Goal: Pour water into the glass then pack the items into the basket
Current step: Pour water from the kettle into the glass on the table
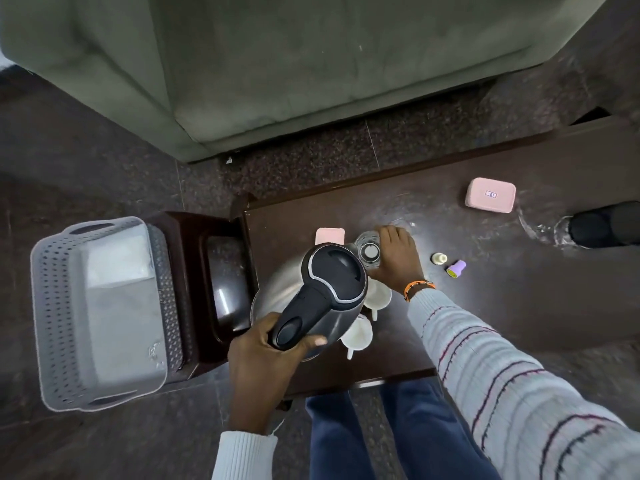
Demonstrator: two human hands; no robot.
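Right now the left hand is gripping the black handle of the steel kettle, fingers curled round it and thumb lying across the near end, and is holding the kettle above the near left part of the dark wooden table with its lidded top facing up at the camera. The right hand is wrapping round the right side of the clear glass, which is standing upright on the table just beyond the kettle's far edge. Two white cups are sitting partly hidden under the kettle's right side. A pink pad is lying just left of the glass, a cream cap and a purple cap to the right, and a pink case farther right. The grey perforated basket is resting on a low stool left of the table.
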